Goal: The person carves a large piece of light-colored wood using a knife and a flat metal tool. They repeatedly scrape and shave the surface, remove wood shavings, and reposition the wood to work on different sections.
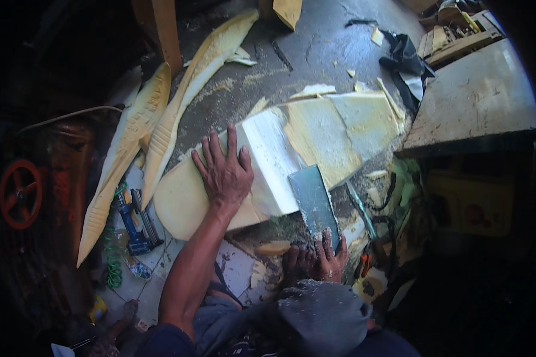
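A large pale-yellow foam piece (pixel 184 196) with a rounded near-left end lies on the floor before me. A bright white, flat-cut band crosses its middle, and the far-right part has a rougher, cracked face. My left hand (pixel 223 169) rests open on the rounded part, palm down with fingers spread. At its near end, my right hand (pixel 330 259) grips a flat, grey-green rectangular board (pixel 315 199) that is dusted with crumbs. The board's far end overlaps the foam's near edge beside the white band. Its underside is hidden.
Two long, carved yellow foam pieces (pixel 190 83) lie at left. Near them are a blue nail gun (pixel 138 229), a green coiled hose (pixel 113 256) and a red handwheel (pixel 21 193). A pale tabletop (pixel 476 95) stands at right. Foam scraps and an orange-handled tool (pixel 364 265) litter the floor.
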Motion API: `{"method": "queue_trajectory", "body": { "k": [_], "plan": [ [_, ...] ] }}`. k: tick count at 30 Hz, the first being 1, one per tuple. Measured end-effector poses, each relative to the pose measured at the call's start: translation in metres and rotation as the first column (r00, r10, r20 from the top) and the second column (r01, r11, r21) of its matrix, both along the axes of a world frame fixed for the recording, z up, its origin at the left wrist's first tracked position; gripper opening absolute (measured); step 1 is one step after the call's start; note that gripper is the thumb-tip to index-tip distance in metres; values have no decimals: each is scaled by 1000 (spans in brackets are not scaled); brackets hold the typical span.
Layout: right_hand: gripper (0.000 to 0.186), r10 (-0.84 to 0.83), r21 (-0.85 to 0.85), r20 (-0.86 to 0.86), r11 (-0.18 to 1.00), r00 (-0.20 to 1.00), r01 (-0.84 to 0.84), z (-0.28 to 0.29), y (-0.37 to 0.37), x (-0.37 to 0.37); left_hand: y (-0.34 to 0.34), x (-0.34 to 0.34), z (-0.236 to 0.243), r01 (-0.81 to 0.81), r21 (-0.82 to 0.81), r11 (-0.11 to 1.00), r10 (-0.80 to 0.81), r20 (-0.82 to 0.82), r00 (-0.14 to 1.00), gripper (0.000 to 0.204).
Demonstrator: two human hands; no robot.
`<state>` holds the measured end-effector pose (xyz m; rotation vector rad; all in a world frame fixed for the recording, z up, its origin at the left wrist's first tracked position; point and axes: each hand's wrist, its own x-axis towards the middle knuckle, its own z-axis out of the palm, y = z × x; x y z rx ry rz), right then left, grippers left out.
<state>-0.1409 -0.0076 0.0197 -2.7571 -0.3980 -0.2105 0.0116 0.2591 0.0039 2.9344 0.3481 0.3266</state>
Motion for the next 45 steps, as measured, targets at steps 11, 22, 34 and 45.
{"method": "queue_trajectory", "body": {
  "k": [11,22,34,45],
  "plan": [
    [60,-36,-131,-157,991,987,15,14,1,9,4,4,3,25,18,1000,-25,-11,1000,61],
    [68,-9,-209,-108,978,994,-14,4,3,41,4,0,2,63,-16,998,-64,-35,997,62],
    [57,-44,-253,-56,967,997,28,10,-3,45,6,2,2,62,-31,998,-62,-11,998,64],
    [59,-55,-228,-80,973,995,36,4,-11,54,3,4,1,32,4,999,-32,-48,998,64]
  ]
}}
